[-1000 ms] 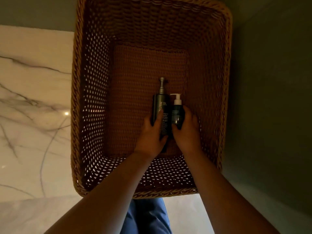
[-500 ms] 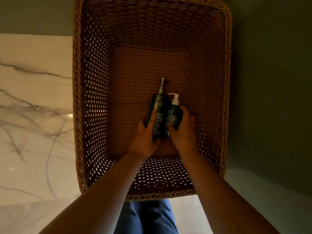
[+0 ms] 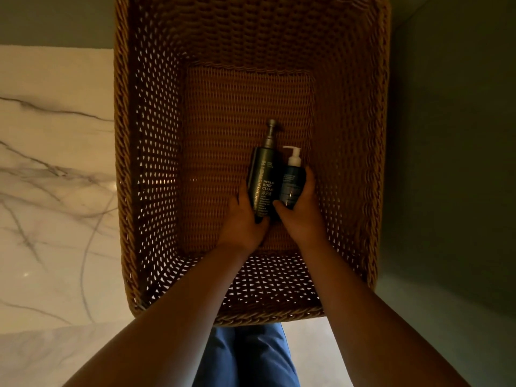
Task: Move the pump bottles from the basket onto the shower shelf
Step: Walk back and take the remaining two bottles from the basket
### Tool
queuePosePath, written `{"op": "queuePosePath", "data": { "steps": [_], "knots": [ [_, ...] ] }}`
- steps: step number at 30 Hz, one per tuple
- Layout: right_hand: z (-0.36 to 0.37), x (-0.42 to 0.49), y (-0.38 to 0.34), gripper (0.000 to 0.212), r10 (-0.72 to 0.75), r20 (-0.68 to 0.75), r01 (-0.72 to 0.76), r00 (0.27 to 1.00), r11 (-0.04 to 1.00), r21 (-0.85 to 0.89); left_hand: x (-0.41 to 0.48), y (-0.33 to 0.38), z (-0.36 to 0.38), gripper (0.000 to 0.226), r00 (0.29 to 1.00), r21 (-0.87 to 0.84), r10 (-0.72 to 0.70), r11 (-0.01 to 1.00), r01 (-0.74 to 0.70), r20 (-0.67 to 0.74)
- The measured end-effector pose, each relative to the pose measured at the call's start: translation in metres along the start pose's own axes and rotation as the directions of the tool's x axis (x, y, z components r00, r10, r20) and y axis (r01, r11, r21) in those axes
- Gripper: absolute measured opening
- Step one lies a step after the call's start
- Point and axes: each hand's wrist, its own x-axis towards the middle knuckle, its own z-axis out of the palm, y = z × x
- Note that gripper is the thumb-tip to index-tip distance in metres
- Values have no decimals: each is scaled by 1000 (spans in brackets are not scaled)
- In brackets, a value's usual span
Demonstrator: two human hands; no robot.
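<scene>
The fingers point(image 3: 242, 195) of the left hand point(image 3: 245, 219) curl round the lower half of a tall dark pump bottle point(image 3: 264, 180), with one finger running up its left side. The fingers point(image 3: 309, 178) of the right hand point(image 3: 300, 216) wrap the right side of a smaller pump bottle point(image 3: 290, 182) with a white pump, and the thumb presses on its front near the base. The two bottles lie side by side and touching, pump heads pointing away from the person. The tall one has a grey metal-look pump and pale lettering that reads in part "BODY CLEAN". Both bottles are low inside a deep woven wicker basket point(image 3: 349, 135), right of centre over its tightly woven bottom. The basket's side walls are open weave, and small points of light show through the gaps. Both bare forearms reach in over the near rim. Left of the basket is a white marble surface point(image 3: 55, 163) with grey veins. A plain dark grey-green surface point(image 3: 446, 135) fills the right side. Below the near rim, blue trousers point(image 3: 245, 356) show between the arms. The light is dim and warm.
</scene>
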Motion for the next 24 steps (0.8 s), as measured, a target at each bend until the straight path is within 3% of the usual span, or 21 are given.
{"op": "queuePosePath", "data": {
  "steps": [8, 15, 24],
  "knots": [
    [-15, -27, -14, 87, -36, 31, 32, 999, 993, 116, -22, 24, -20, 63, 999, -232, 48, 972, -45, 10],
    [-43, -76, -65, 91, -150, 102, 140, 983, 986, 93, -82, 51, -68, 68, 996, -302, 64, 950, -82, -68],
    [-67, -150, -165, 91, -362, 176, 344, 916, 931, 123, -178, 110, -161, 72, 953, -378, 200, 884, -275, -226]
  ]
}}
